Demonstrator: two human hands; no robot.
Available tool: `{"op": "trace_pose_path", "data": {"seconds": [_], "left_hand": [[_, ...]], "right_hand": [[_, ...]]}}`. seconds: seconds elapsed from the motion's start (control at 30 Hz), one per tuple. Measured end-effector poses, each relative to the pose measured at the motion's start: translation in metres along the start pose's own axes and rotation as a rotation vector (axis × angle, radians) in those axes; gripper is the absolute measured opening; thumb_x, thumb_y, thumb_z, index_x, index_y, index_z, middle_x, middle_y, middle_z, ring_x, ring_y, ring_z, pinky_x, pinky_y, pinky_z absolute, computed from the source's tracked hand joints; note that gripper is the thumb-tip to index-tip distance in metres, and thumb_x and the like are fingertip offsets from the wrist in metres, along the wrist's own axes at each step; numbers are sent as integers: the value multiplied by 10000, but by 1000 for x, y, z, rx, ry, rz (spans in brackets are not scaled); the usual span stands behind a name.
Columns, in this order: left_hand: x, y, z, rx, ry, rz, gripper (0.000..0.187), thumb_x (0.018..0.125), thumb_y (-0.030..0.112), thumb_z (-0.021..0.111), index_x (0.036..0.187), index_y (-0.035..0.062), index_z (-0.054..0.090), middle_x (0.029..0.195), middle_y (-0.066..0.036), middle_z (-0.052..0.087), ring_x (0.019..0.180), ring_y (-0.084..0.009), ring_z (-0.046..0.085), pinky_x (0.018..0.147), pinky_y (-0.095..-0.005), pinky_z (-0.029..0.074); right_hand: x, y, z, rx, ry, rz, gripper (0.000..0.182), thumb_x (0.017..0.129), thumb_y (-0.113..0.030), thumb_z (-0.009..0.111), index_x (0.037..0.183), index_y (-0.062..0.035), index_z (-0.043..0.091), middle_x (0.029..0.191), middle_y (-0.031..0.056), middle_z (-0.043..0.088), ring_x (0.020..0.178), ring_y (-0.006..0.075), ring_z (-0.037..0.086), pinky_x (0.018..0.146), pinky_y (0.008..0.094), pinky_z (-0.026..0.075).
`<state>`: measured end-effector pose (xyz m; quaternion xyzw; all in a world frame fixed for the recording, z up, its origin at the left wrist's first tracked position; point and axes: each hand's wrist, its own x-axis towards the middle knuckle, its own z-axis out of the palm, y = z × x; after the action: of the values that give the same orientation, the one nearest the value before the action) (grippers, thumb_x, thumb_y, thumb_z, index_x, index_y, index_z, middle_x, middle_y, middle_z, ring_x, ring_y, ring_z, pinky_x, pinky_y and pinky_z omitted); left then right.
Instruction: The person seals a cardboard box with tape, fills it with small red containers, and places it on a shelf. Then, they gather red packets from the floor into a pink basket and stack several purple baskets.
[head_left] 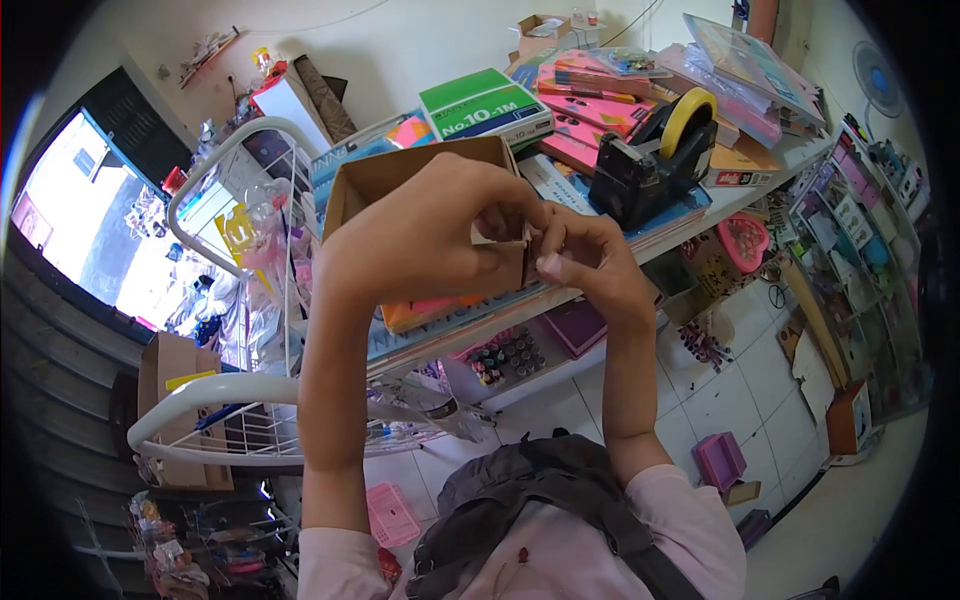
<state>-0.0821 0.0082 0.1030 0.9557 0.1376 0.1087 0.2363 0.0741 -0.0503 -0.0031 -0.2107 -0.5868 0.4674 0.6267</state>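
A brown open cardboard box (pixel 372 177) stands on the counter, partly hidden behind my left hand (pixel 430 235). My left hand is curled at the box's right corner, its fingers bent round the edge. Touching the same corner is my right hand (pixel 590 262), with thumb and index finger pinched together. Whatever lies between the fingertips of the right hand is too small to make out. Behind the box lies a green and white "No.10-1M" box (pixel 485 107). To the right of my hands stands a black tape dispenser (pixel 640 175) with a yellow tape roll (pixel 688 122).
Pink packets (pixel 590 112) and plastic sleeves (pixel 755 75) are piled at the counter's back. White wire racks (pixel 290 375) stand at the left. Below the counter are a purple tray (pixel 577 325) and bottles. A purple basket (pixel 719 460) sits on the tiled floor.
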Motion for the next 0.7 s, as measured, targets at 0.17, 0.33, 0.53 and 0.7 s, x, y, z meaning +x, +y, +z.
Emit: {"op": "trace_pose_path", "data": {"seconds": [0.17, 0.33, 0.53, 0.7], "left_hand": [[4, -3, 3, -204, -38, -112, 346, 614, -77, 572, 957, -29, 552, 868, -83, 588, 788, -138, 574, 733, -263, 471], [4, -10, 6, -376, -26, -145, 358, 611, -93, 567, 964, -43, 547, 918, -93, 585, 849, -147, 570, 772, -275, 467], [3, -13, 8, -435, -1, -132, 395, 602, -104, 561, 990, -31, 547, 945, -87, 581, 872, -147, 560, 792, -281, 455], [2, -15, 9, -417, 22, -144, 402, 585, -89, 569, 982, -25, 554, 943, -75, 581, 865, -143, 560, 798, -268, 446]], "right_hand": [[1, -8, -2, 38, 44, 99, 185, 719, -109, 624, 589, -15, 530, 708, 22, 476, 688, 85, 463, 615, 219, 366], [4, -5, -7, -19, 83, 141, 224, 735, -143, 623, 571, -33, 519, 625, -5, 477, 567, 55, 477, 520, 192, 369], [5, -5, -7, -47, 83, 155, 226, 734, -149, 618, 575, -30, 509, 642, 2, 485, 587, 63, 478, 530, 198, 379], [4, -3, -5, 41, 93, 115, 206, 747, -158, 620, 602, -48, 525, 597, -20, 483, 557, 46, 482, 499, 184, 374]]}}
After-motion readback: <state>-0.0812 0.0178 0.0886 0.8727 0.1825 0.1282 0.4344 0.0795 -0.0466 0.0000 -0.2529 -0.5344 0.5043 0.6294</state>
